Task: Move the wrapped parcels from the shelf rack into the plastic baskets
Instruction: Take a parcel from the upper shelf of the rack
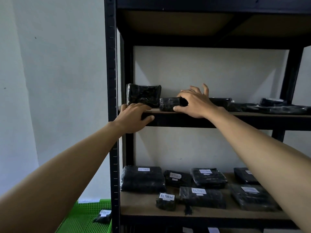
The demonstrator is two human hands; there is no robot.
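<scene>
On the upper shelf (pixel 244 113) of the black rack lie black wrapped parcels. My right hand (pixel 195 103) grips the small parcel (pixel 168 104) at the shelf's front, thumb under it, index finger curled over its top. My left hand (pixel 134 117) rests on the shelf's front edge with fingers laid flat, just below a taller parcel (pixel 143 95). More flat parcels (pixel 276 106) lie to the right. A green plastic basket (pixel 84 219) stands at the lower left with one labelled parcel (pixel 103 216) inside.
The lower shelf (pixel 144 204) carries several black parcels with white "RETURN" labels, such as one small one (pixel 166 201). The rack's black upright post (pixel 111 98) stands between the basket and the shelves. A pale wall fills the left.
</scene>
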